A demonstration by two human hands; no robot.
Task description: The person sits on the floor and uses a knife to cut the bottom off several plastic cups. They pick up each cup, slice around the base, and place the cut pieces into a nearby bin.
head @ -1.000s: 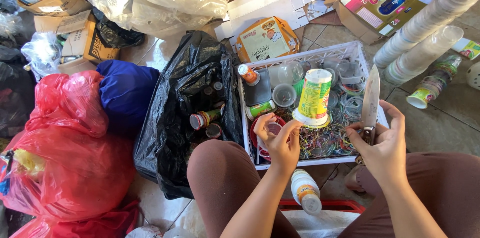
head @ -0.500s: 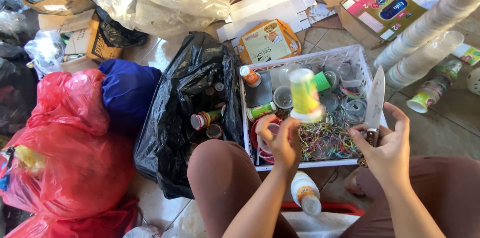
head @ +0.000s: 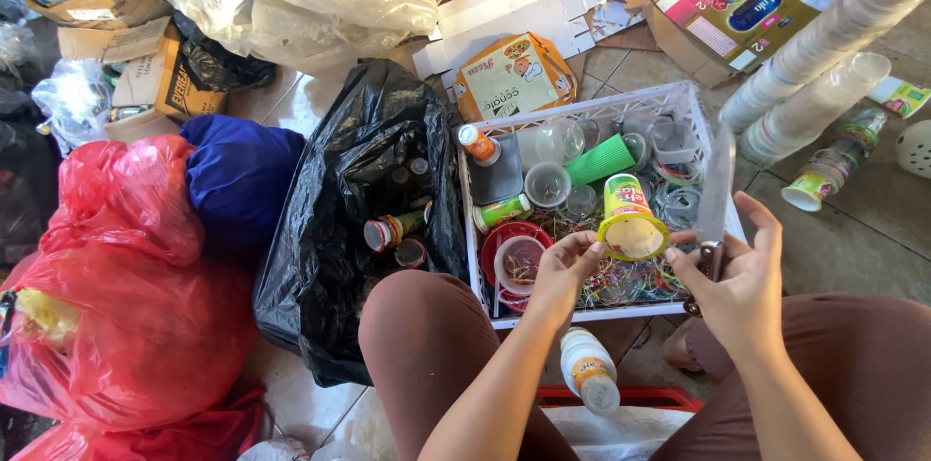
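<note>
My left hand (head: 561, 272) holds a yellow and green plastic cup (head: 628, 219) by its rim, tipped so its open mouth faces me, above the white plastic basket (head: 582, 112). My right hand (head: 742, 272) grips a knife (head: 716, 191) by the handle, blade pointing up and away. The fingertips of my right hand also touch the cup's rim. The basket holds several clear cups, a green cup (head: 599, 160), a red bowl (head: 514, 257) and cut plastic rings.
A black bag (head: 364, 219) with small bottles lies left of the basket. Red bags (head: 126, 296) and a blue bag (head: 238, 180) are further left. Stacked cups (head: 824, 44) lie at the right, cardboard boxes (head: 722, 0) behind. A small bottle (head: 587, 369) rests between my knees.
The cup has turned from standing upright to tipped with its mouth toward me, and my right hand has come in to touch its rim. The knife has stayed upright.
</note>
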